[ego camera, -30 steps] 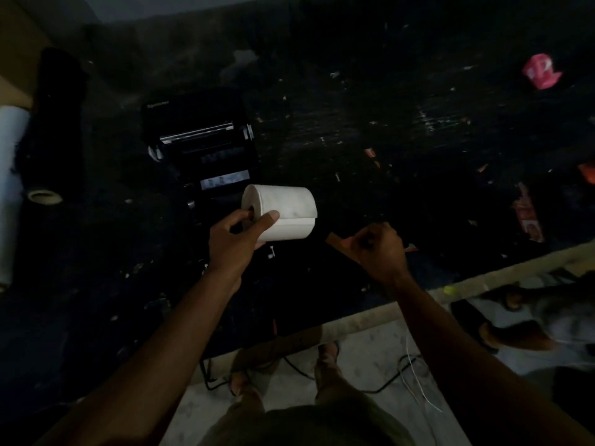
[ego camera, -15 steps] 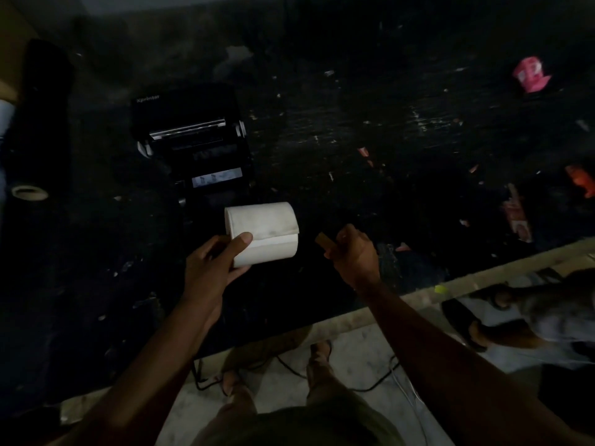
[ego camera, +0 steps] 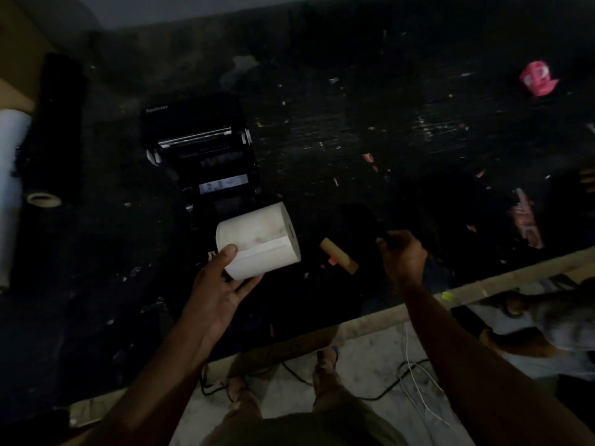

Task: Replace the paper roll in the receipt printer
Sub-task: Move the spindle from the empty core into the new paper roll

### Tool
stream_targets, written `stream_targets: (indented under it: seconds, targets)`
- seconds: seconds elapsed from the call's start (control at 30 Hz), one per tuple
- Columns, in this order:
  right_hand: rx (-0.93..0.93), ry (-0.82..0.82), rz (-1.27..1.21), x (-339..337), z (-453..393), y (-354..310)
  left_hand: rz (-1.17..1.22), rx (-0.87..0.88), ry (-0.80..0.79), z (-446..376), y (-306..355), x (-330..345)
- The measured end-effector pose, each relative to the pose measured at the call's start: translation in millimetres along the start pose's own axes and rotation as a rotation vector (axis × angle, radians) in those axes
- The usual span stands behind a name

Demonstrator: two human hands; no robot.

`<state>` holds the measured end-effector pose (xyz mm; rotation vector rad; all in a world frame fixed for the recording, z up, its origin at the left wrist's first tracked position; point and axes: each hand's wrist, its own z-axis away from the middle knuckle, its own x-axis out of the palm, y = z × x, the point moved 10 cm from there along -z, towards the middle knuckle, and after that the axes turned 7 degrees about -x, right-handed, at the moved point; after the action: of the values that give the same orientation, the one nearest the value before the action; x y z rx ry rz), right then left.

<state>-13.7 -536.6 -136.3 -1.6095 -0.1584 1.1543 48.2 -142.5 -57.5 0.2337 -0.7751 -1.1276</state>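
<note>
Left hand: your left hand grasps the white paper roll, thumb on its near-left end, fingers underneath.
Paper roll: it lies on its side in that hand, above the dark table, just in front of the printer's near end; the loose edge of paper runs along its near face.
Right hand: your right hand is curled loosely, knuckles up, over the table right of the roll; you cannot tell from this dim view whether it pinches anything.
Cardboard core: a tan cardboard core sits between the roll and your right hand, touching neither; whether it rests on the table is unclear.
Receipt printer: the black receipt printer stands on the table beyond the roll, its lid swung open toward the far side.
Table clutter: a crumpled pink wrapper lies far right; a black roll and a white roll lie at the left edge.
Floor: cables trail on the pale floor near your feet.
</note>
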Motion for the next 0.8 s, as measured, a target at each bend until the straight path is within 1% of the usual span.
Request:
stream_targets:
  seconds: [0.07,0.13,0.2,0.27,0.33,0.47,0.6,0.7,0.8]
  targets:
    - [-0.039,0.005,-0.242,-8.8,3.6,-27.8,0.029,-0.004,-0.024,2.4,2.7,2.9]
    - [-0.129,-0.056,-0.435,-15.1,15.7,-74.4,0.037,0.001,-0.045,5.4,6.2,4.3]
    - [-0.214,-0.164,-0.522,-17.4,37.2,-121.7,0.042,0.004,-0.053,7.1,9.2,3.1]
    - [-0.252,-0.262,-0.561,-15.4,60.4,-151.5,0.053,0.003,-0.053,8.3,11.7,1.4]
    - [-0.289,-0.314,-0.549,-13.2,77.1,-165.9,0.061,0.007,-0.058,9.2,14.4,0.2]
    - [-0.339,-0.342,-0.52,-12.3,89.9,-178.9,0.062,0.01,-0.08,12.0,21.3,-3.9]
    - [-0.349,-0.421,-0.52,-18.7,86.7,-197.4,-0.016,0.022,-0.087,13.1,30.5,-9.7]
    - [-0.435,-0.489,-0.424,-22.7,76.7,-218.6,-0.081,0.027,-0.073,14.8,34.4,-14.4]
    - [-0.477,-0.577,-0.356,-7.1,74.3,-234.8,-0.125,0.027,-0.08,14.8,32.8,-14.6]
